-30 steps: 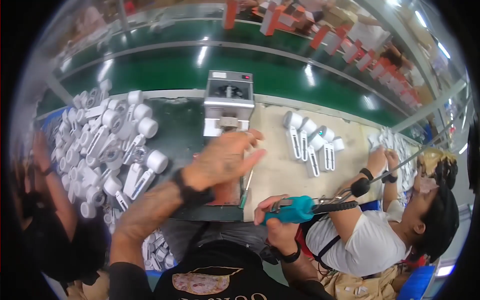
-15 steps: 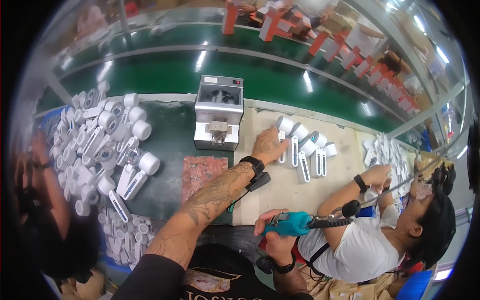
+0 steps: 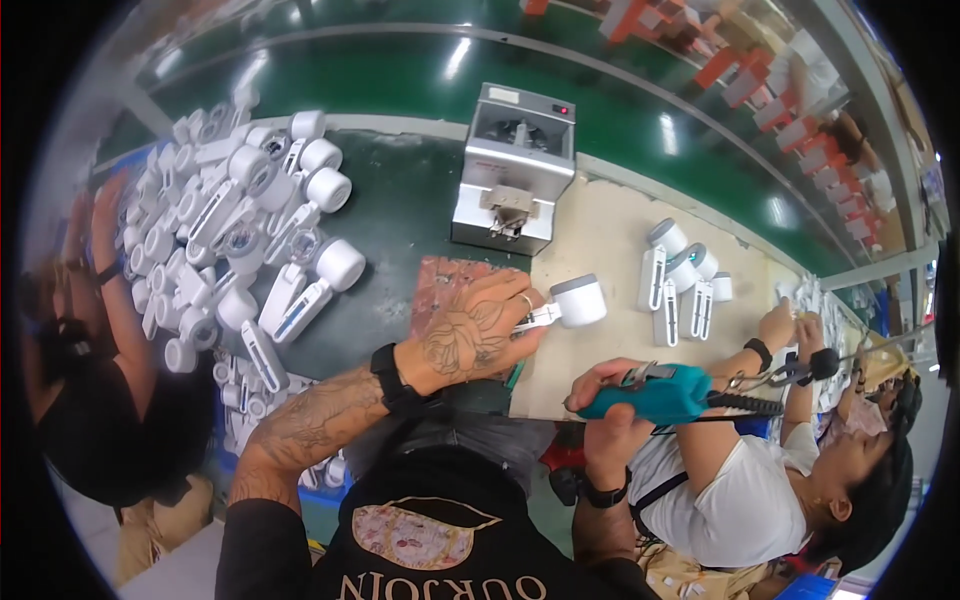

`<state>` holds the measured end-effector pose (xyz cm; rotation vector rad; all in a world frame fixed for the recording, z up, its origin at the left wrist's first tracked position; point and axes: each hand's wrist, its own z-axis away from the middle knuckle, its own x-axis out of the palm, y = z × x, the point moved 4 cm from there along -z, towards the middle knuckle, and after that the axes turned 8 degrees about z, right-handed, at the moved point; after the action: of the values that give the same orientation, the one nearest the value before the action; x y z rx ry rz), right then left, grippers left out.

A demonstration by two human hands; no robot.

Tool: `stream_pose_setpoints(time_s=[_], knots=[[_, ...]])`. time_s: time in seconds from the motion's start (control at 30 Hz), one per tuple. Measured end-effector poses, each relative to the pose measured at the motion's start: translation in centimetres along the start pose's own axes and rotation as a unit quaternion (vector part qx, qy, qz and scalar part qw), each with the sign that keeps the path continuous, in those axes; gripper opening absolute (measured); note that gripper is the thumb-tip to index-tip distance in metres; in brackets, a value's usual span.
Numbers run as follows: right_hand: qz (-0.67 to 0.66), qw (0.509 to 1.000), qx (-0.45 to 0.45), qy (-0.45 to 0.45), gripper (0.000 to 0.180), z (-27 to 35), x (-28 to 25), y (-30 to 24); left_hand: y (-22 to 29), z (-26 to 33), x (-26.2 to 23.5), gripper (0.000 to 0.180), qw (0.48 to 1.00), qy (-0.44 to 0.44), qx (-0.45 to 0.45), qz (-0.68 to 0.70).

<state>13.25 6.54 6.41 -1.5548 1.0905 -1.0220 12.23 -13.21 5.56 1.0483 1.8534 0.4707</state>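
My left hand [image 3: 475, 335] is closed around the handle of a white handheld device [image 3: 579, 302]. Its round, drum-shaped head points right, over the beige part of the bench by the red pad [image 3: 440, 285]. In my right hand [image 3: 610, 425] is a teal electric screwdriver [image 3: 662, 394], held level with its cord end to the right. The screwdriver's tip is apart from the device. Several similar white devices [image 3: 668, 318] stand together on the beige surface further right.
A grey metal screw feeder [image 3: 514, 165] stands at the back middle. Piled at the left are many white devices [image 3: 230, 200], with smaller white parts [image 3: 240, 385] below. A co-worker in white [image 3: 715, 490] works close on my right; another person [image 3: 110, 400] sits left.
My left hand has come back from the group on the right toward me, bringing one white device. The right hand still holds the screwdriver. The whole view has shifted.
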Motion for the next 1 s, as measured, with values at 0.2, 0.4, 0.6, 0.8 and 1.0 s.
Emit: stream_pose_setpoints(time_s=[0.2,0.4,0.6,0.8,1.0], knots=[[-0.012,0.999,-0.031,-0.037,0.069,-2.2,4.2,-0.6,-0.7,3.3,-1.5,0.026,0.997,-0.075,0.019,0.009],[-0.027,0.995,-0.092,-0.019,0.069,-4.8,7.3,-0.5,-1.6,4.6,-1.1,0.029,0.999,-0.047,-0.005,-0.007],[-0.025,0.994,-0.099,-0.022,0.069,-5.4,8.2,-0.1,-1.7,4.7,-1.1,0.033,0.999,-0.040,-0.009,-0.002],[-0.015,0.995,-0.096,-0.020,0.068,-5.7,8.0,0.5,-1.8,4.8,-1.1,0.032,0.997,-0.068,-0.026,-0.001],[-0.021,0.993,-0.115,-0.026,0.067,-5.7,8.2,0.6,-1.8,4.6,-1.2,0.031,0.998,-0.067,0.004,-0.009]])
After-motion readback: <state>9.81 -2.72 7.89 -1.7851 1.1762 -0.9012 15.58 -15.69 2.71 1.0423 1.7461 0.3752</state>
